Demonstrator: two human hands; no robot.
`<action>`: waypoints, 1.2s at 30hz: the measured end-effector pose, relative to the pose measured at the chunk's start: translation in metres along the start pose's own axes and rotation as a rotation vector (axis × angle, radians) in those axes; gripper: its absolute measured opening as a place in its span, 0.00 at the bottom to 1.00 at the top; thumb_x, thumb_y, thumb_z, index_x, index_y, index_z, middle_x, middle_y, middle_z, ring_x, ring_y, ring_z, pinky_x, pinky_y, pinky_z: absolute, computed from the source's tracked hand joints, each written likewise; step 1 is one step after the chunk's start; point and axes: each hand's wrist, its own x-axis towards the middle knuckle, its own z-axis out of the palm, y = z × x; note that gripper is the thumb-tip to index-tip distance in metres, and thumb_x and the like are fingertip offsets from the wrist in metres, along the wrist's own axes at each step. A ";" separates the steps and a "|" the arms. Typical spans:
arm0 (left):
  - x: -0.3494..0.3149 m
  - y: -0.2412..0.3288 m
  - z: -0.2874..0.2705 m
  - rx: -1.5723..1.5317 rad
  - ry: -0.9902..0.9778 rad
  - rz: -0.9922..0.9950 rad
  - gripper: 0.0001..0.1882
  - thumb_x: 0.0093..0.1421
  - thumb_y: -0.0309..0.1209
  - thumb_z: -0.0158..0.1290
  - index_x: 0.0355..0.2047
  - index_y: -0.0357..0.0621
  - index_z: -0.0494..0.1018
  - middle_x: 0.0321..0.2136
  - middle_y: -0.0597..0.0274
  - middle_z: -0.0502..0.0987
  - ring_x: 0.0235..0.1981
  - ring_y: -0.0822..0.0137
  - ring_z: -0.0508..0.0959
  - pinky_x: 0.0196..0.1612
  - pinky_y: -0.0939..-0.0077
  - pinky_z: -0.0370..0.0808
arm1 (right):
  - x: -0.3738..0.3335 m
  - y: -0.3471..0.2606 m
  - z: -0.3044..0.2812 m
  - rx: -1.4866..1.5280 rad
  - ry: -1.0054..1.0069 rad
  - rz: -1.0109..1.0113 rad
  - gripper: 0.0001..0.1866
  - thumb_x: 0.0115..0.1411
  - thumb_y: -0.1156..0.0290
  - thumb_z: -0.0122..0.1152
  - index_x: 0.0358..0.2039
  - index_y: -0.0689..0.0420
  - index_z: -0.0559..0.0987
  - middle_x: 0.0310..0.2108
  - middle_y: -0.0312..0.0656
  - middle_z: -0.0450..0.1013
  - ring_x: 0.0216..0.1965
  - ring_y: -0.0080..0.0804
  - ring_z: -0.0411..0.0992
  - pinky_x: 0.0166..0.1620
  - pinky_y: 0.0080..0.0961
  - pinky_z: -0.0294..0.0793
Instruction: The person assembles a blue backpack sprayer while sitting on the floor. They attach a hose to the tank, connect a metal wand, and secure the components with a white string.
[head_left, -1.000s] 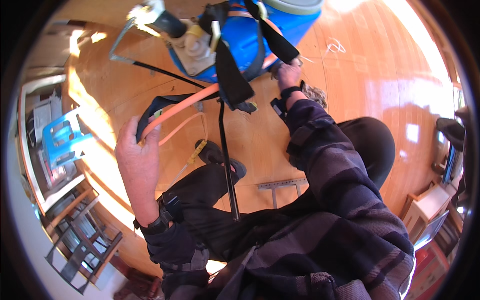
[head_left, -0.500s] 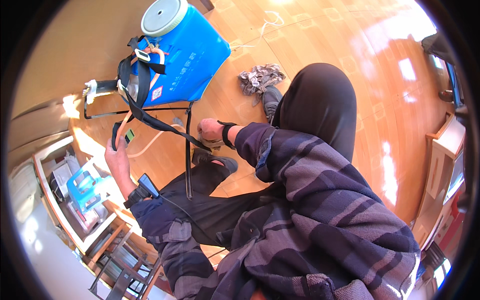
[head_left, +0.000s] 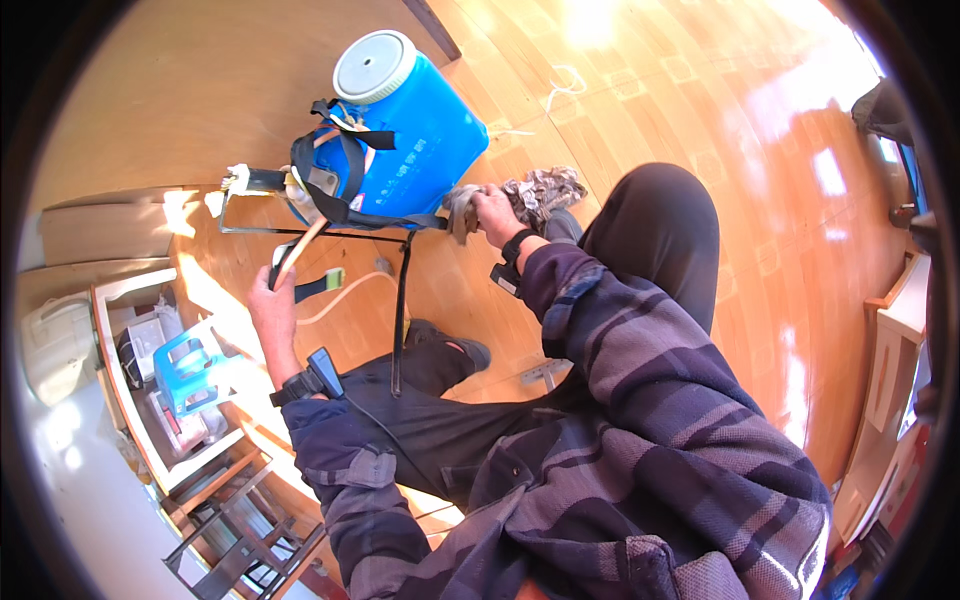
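A blue backpack sprayer tank (head_left: 425, 150) with a round whitish lid (head_left: 374, 66) stands tilted ahead of me on a thin black metal frame (head_left: 404, 300). Black webbing straps (head_left: 350, 180) hang tangled over its left side. My left hand (head_left: 272, 312) is closed around a looped black strap and a pale orange hose (head_left: 303, 248). My right hand (head_left: 493, 213) grips a greyish-brown rag (head_left: 461, 213) by the tank's lower right corner. A black strap end runs into that rag, and whether the fingers pinch it is hidden.
A crumpled patterned cloth (head_left: 545, 192) lies by my shoe, just beyond my right hand. Pale tubing (head_left: 350, 292) curves along the wooden floor, and a white cord (head_left: 566, 86) lies farther off. At left are a blue plastic stool (head_left: 190, 368) and an open drawer-like box (head_left: 130, 400).
My right hand has moved up and right with the rag, drawing the strap along the tank's lower edge. The tank, frame and left hand appear shifted right and down in view.
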 end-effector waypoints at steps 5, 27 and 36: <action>0.004 -0.009 0.022 -0.042 -0.029 0.017 0.14 0.65 0.35 0.59 0.43 0.35 0.80 0.29 0.46 0.81 0.31 0.54 0.81 0.38 0.63 0.75 | 0.031 -0.072 0.007 0.347 0.056 -0.108 0.10 0.68 0.70 0.52 0.47 0.58 0.76 0.37 0.44 0.76 0.34 0.36 0.77 0.32 0.36 0.79; -0.049 0.024 0.011 -0.239 0.441 0.420 0.13 0.55 0.34 0.71 0.29 0.43 0.77 0.24 0.56 0.76 0.31 0.50 0.76 0.41 0.55 0.72 | -0.004 -0.208 0.088 -0.119 -0.452 -0.092 0.12 0.73 0.73 0.53 0.53 0.63 0.77 0.49 0.44 0.79 0.48 0.35 0.81 0.51 0.37 0.85; -0.063 0.035 0.021 -0.279 0.419 0.420 0.13 0.56 0.35 0.68 0.28 0.43 0.75 0.24 0.54 0.80 0.32 0.50 0.78 0.45 0.56 0.72 | -0.052 -0.148 0.109 -1.119 -0.813 -1.096 0.15 0.65 0.75 0.60 0.52 0.59 0.79 0.43 0.43 0.79 0.41 0.42 0.80 0.45 0.35 0.80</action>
